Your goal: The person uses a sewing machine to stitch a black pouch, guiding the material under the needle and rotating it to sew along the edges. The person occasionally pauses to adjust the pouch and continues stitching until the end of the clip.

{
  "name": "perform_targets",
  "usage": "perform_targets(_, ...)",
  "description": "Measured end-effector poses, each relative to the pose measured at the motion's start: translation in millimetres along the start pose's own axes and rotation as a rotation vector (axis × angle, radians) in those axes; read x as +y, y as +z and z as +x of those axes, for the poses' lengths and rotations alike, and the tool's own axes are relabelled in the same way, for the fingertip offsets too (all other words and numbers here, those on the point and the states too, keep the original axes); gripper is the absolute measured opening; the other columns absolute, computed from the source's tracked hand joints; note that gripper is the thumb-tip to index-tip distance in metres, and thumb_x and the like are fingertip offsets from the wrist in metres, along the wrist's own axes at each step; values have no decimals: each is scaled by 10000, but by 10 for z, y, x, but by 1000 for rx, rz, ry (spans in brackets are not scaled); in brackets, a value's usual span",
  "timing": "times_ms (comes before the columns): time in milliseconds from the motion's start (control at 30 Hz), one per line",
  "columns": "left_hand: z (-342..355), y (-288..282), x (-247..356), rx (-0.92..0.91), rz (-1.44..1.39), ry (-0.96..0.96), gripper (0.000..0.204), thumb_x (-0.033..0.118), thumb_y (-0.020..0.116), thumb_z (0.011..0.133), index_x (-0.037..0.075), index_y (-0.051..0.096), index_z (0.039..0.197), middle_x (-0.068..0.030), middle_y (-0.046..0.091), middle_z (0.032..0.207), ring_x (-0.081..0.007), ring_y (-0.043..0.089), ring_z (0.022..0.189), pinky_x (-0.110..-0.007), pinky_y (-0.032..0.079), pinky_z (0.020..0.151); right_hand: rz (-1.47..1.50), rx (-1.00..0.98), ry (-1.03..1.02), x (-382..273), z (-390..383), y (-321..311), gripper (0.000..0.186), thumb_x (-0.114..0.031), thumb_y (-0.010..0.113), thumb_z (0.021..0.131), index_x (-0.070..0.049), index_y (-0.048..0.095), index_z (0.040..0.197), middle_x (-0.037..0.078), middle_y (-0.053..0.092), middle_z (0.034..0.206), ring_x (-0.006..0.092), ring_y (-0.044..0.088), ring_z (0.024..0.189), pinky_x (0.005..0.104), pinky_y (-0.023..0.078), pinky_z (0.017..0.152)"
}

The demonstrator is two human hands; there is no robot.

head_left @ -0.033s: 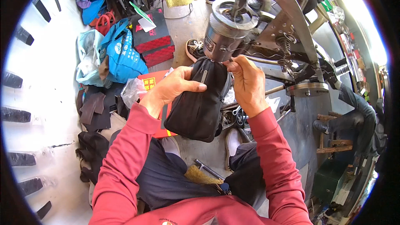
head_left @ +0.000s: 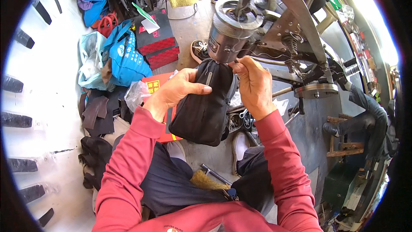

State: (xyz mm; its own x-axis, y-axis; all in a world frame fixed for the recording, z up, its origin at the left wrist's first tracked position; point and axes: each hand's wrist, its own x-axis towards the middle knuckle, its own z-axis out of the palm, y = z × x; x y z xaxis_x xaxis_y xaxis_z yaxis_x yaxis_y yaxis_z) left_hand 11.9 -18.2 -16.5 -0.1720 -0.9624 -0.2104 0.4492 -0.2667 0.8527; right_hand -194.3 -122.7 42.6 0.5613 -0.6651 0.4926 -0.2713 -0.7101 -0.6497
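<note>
A small black zippered bag [head_left: 201, 118] with a short grey strip on its front hangs between my hands. Its top end is tucked under the metal drum [head_left: 229, 38] of a sewing machine, so that end is hidden. My left hand [head_left: 174, 89] grips the bag's left side, thumb lying across the front beside the grey strip. At the upper right corner of the bag, right under the drum, my right hand [head_left: 254, 83] is closed in a pinch on the bag's edge. The machine's curved metal arm [head_left: 296, 4] reaches up and right from the drum.
Blue bags [head_left: 126, 53] and dark boxes with red sides [head_left: 159, 45] stand at the far left. A red-orange packet [head_left: 155, 81] lies behind my left hand. A round metal plate [head_left: 316, 91] juts out at right. Another person's leg [head_left: 358, 126] rests by a wooden stool [head_left: 345, 149].
The machine's drum and upper arm have shifted slightly to the left. My hands and the bag have barely moved.
</note>
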Motion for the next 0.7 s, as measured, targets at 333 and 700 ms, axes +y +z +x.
perform_targets(333, 15, -17, 19, -8, -33, -31, 374, 78, 781, 859, -22, 693, 1208, -85, 756, 1103, -165, 730, 953, -331, 575, 908, -27, -55, -17, 11, -91, -153, 138, -111, 647, 1013, 22, 650, 1050, 158, 725, 1000, 285, 706, 898, 345, 535, 839)
perform_targets(700, 21, -55, 149, -65, -46, -67, 302, 86, 752, 857, -26, 707, 1133, -74, 767, 991, -131, 730, 806, -293, 590, 776, -524, -206, 579, 1050, -953, -1907, 322, -304, 720, 958, -16, 693, 1101, 168, 751, 863, 293, 735, 772, 380, 557, 723)
